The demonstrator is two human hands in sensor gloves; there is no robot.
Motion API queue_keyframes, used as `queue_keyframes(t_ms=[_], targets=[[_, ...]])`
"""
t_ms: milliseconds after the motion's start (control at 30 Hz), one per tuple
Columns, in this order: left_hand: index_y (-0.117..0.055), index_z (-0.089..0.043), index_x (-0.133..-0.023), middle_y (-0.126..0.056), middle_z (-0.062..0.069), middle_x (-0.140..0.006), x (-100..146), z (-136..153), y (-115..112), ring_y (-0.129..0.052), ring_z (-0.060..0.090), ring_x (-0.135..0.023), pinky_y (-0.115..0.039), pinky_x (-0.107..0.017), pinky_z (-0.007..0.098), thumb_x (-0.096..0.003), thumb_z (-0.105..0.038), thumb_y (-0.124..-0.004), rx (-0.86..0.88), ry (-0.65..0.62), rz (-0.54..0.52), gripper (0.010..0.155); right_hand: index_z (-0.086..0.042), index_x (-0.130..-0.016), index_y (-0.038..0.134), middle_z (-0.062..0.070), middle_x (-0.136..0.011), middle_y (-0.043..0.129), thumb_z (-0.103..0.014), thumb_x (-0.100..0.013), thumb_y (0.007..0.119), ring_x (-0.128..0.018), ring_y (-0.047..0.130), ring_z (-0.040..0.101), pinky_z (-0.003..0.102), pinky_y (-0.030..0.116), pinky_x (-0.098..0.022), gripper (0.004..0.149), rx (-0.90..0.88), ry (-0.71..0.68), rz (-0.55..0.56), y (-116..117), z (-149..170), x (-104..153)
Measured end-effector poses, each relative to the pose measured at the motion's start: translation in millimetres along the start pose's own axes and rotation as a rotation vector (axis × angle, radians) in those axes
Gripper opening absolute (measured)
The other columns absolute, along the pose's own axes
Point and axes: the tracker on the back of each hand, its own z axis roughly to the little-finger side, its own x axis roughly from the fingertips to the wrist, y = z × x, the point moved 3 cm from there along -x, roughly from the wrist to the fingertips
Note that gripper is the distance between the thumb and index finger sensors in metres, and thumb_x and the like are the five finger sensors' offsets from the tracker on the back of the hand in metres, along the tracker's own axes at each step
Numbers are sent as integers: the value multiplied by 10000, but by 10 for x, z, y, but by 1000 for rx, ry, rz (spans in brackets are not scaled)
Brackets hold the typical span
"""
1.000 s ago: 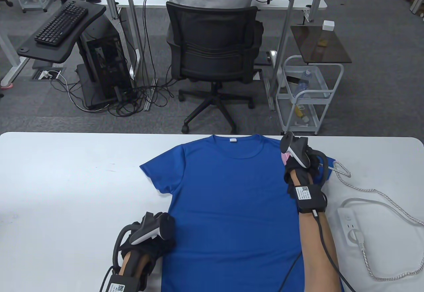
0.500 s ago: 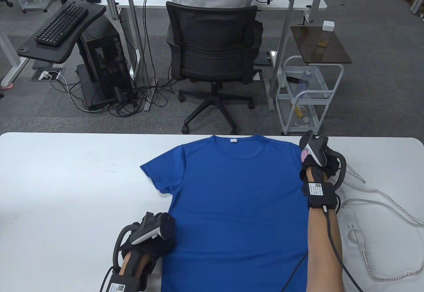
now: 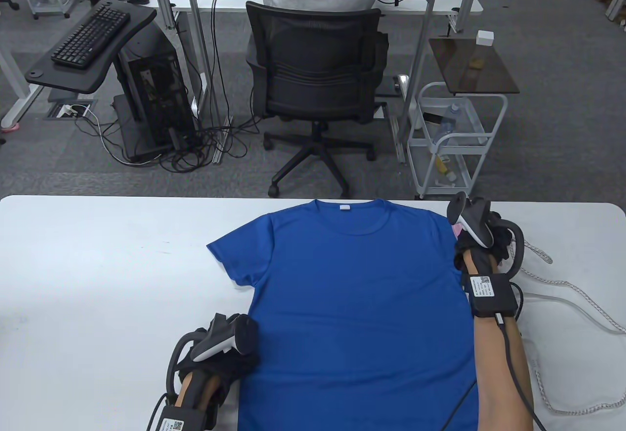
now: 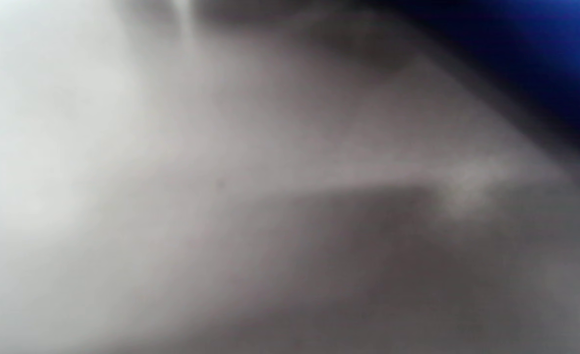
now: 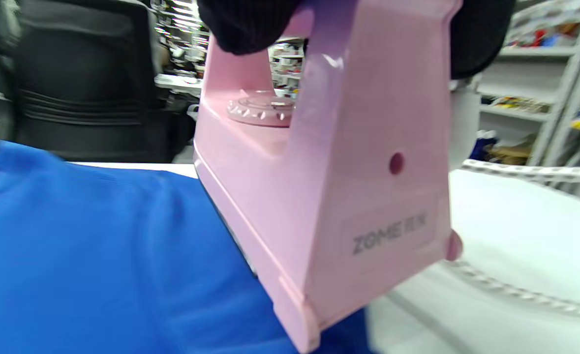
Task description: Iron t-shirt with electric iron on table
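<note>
Two hands worked: the right hand (image 3: 481, 240) gripped the pink iron (image 5: 329, 177) tilted over the blue t-shirt (image 3: 357, 304); the left hand (image 3: 220, 352) rested at the hem, grip unclear.

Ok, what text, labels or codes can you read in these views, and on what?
"ZOME..." on the pink iron, grey label on its rear face; the final letters are blurred.
QR-code labels on the right wrist module and left wrist module: too small to read.
T-shirt neck tag: nothing readable.
</note>
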Motion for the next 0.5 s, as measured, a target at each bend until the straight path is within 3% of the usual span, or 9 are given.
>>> queue_keyframes(t_ms=[200,267,333,500], targets=[[-194,-352,-1101,-166,-1,-1175,4,-3,-3,-228,385,-1121,-355,-777,633,-491,-556,-557,-7,3,0,739,-263,-1071,499,206,-947,804,-267,-455,763,-711,950,392,509,829,-537,670,51,-145,-5,192,-316,316],[-190,-352,-1101,-160,-2,-1174,5,-5,-5,-222,385,-1120,-353,-778,634,-491,-556,-555,-4,4,3,739,-280,-1067,480,194,-948,807,-274,-451,754,-712,959,377,497,841,-538,675,81,-94,-19,291,-283,336],[-188,-346,-1101,-159,4,-1173,10,-13,-15,-220,390,-1118,-355,-776,635,-492,-550,-551,-1,4,0,738,-287,-1056,508,208,-938,819,-264,-446,766,-700,962,393,509,840,-528,664,59,-81,29,295,-233,311],[-176,-340,-1101,-150,12,-1170,16,-23,-21,-209,392,-1118,-350,-777,636,-496,-543,-545,-1,9,11,737,-330,-1038,522,199,-936,832,-269,-442,771,-700,969,391,504,844,-530,649,56,40,-3,295,21,172]])
